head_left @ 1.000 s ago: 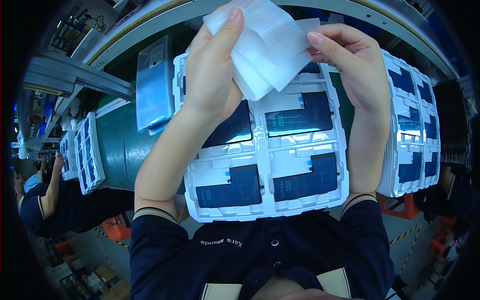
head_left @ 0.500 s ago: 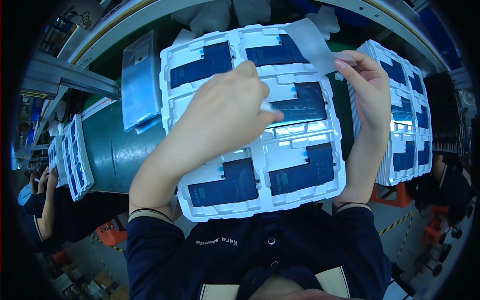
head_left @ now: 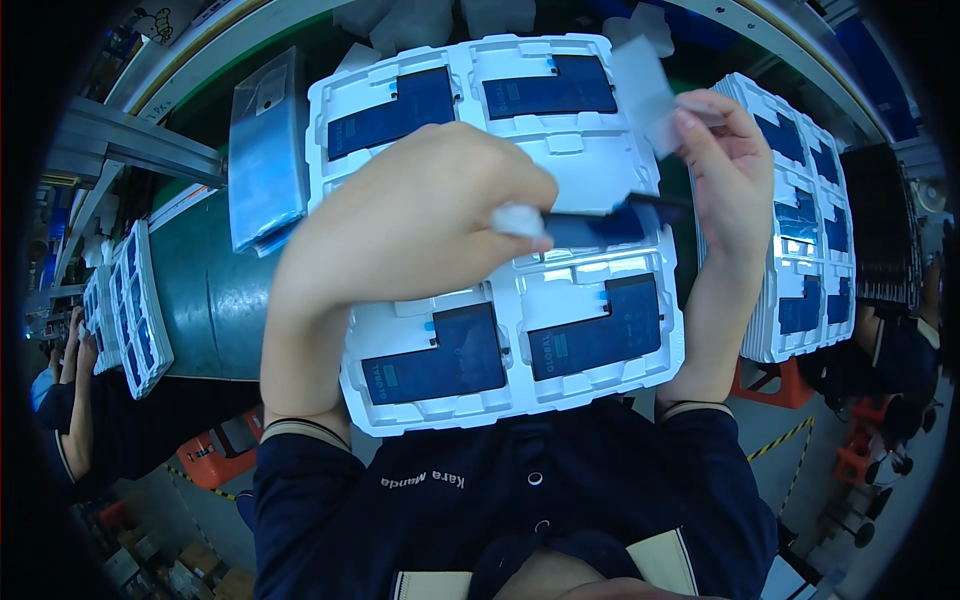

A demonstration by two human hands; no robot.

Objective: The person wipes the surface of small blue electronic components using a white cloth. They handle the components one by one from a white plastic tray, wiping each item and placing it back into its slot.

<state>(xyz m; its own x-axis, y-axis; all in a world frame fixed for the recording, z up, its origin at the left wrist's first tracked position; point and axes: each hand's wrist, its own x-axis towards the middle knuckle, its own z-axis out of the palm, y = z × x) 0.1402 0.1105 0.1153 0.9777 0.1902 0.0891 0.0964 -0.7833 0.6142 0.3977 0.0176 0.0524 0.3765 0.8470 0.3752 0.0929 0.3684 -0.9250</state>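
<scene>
A white moulded tray (head_left: 585, 165) in front of me holds several black L-shaped batteries, among them one at the near right (head_left: 597, 330) and one at the far right (head_left: 550, 90). My left hand (head_left: 440, 210) reaches over the tray, closed, pinching one edge of a battery (head_left: 600, 228). That battery is blurred and tilted above the middle right pocket. Something white (head_left: 520, 220) covers or sits between the left fingertips. Beyond the tray's right edge, my right hand (head_left: 735, 150) pinches a thin whitish translucent sheet (head_left: 645, 95), which stands up from the fingers.
A stack of similar filled trays (head_left: 800, 240) stands on the right. Clear plastic bags (head_left: 268, 150) lie left of my tray on the green work surface (head_left: 220, 300). More trays (head_left: 138, 310) and another person's arms (head_left: 78, 390) are at the far left. Orange stools (head_left: 215, 455) stand below.
The battery in the middle right pocket has been lifted and tilted by my left hand. My right hand still holds the sheet, which has shifted slightly. The whole view has shifted a little.
</scene>
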